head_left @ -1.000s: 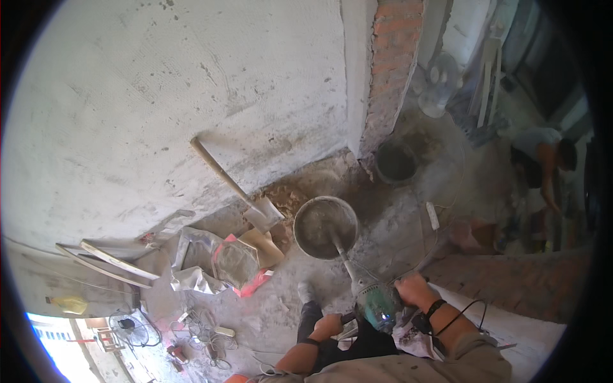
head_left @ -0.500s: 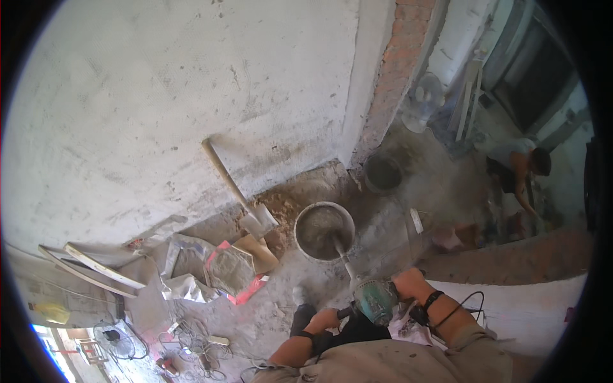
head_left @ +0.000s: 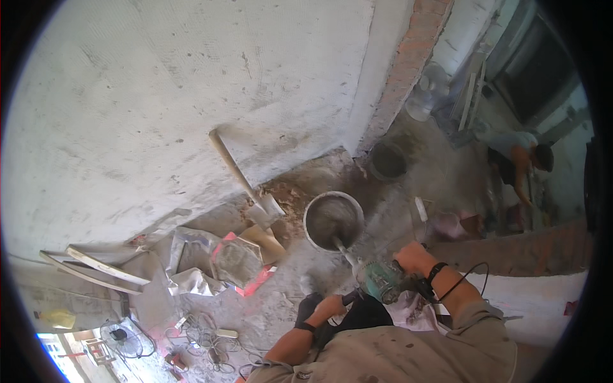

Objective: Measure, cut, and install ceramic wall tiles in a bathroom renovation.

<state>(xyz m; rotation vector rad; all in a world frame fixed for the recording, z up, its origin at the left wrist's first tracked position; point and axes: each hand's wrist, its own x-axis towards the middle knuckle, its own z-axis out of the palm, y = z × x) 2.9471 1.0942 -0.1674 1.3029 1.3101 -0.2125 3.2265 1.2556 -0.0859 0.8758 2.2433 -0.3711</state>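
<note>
Lying at the far left near the wall foot, two long pale boards (head_left: 108, 265) are narrow and scuffed. To their right, crumpled silvery sheeting (head_left: 195, 281) adjoins an opened sack (head_left: 237, 260) with pinkish-red edges and grey powder exposed. A shovel (head_left: 233, 167) with a smooth pale shaft leans on the rough, stained wall (head_left: 191, 76), its flat blade down beside brown rubble (head_left: 288, 196). Right of it stands a round bucket (head_left: 307, 220), pale-rimmed, holding a wet-looking grey mix (head_left: 329, 214). The left hand (head_left: 331, 307) is wrapped around the dark side handle (head_left: 350, 297) of a mixer (head_left: 381, 281). That mixer, rounded and green with grey smears, sits between both hands, its rod (head_left: 345, 251) slanting into the mix. The right hand (head_left: 414, 258) is clamped on its other side.

A caged fan (head_left: 128, 337) and tangled cables (head_left: 203, 341) occupy the lower left floor. A second bucket (head_left: 387, 161) stands near the brick edge (head_left: 412, 64); a low brick ledge (head_left: 543, 249) bars the right side, with a stooped co-worker (head_left: 514, 145) beyond.

The rod's lower end is sunk from sight. The right hand covers the part it grips. The co-worker's hands are too blurred to read.
</note>
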